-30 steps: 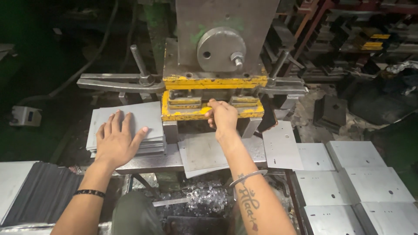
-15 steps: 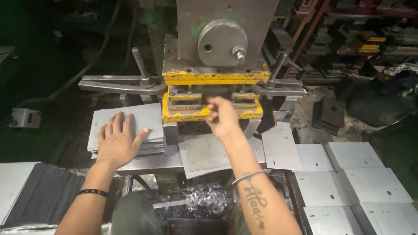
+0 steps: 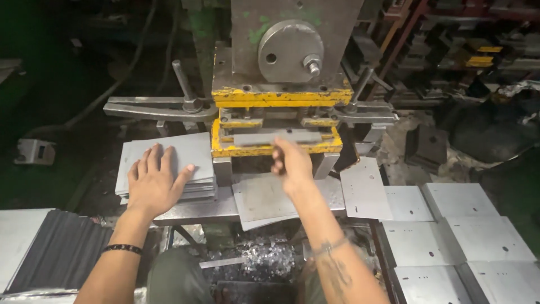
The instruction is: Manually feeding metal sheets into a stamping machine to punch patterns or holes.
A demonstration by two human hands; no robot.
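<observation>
In the head view, the person stands at a big grey and yellow press. There is only this one view.

The left hand lies flat on a stack of grey metal sheets. Its fingers are spread wide and hold nothing. They only press down on the top sheet. The stack sits on the worktop, just to the left of the press opening.

The right hand is in front of the yellow frame, above one loose sheet that lies on the worktop below the opening. The fingers are curled, but the hand is a bit blurred. One cannot tell if this grip has hold of anything.

The sheets look thin, flat and stiff. One sheet is likely light, but the whole stack would be heavy. The bare metal looks smooth, so it may slip, and the edges may be sharp. A sheet is best taken by an edge or corner, thumb on top and fingers under.

Counting: one press, one stack on the left (the number of sheets in it is too hard to tell), and one loose sheet in the middle. At the right lie about eight punched plates with small holes. Shiny scrap bits lie in a heap under the worktop.
</observation>
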